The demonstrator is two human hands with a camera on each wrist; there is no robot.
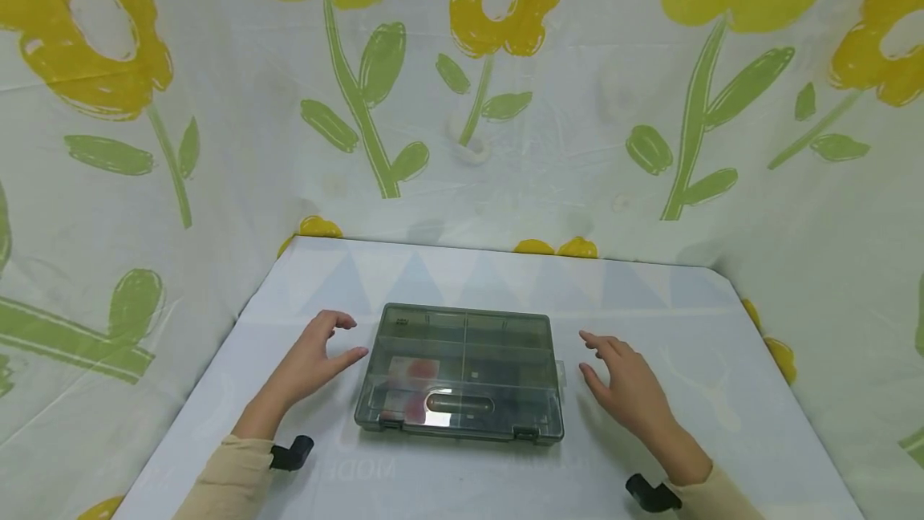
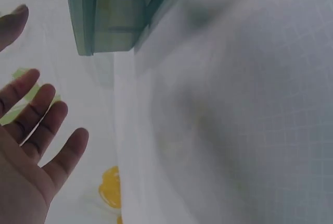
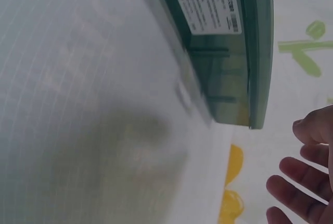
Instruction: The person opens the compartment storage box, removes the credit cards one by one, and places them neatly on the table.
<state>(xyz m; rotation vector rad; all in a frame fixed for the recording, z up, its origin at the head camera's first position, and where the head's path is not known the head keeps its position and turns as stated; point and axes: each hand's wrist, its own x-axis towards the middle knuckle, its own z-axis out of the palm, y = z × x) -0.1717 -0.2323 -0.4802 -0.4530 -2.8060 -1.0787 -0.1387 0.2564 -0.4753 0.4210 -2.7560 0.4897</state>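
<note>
White cloth-covered desk [image 1: 686,327] bears one smoky translucent rectangular plastic compartment box [image 1: 462,371], flanked by left hand [image 1: 314,359] and right hand [image 1: 628,387], both spread, empty.

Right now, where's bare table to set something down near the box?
Bare patches on the white table: the strip between the translucent grey plastic compartment box and the flowered backdrop, and the near edge between the two forearms. Tight spots: the gaps between the box's sides and the left hand and right hand.

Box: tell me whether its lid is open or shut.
Shut. The box lies flat with its lid down and both front latches closed; neither hand touches it.
</note>
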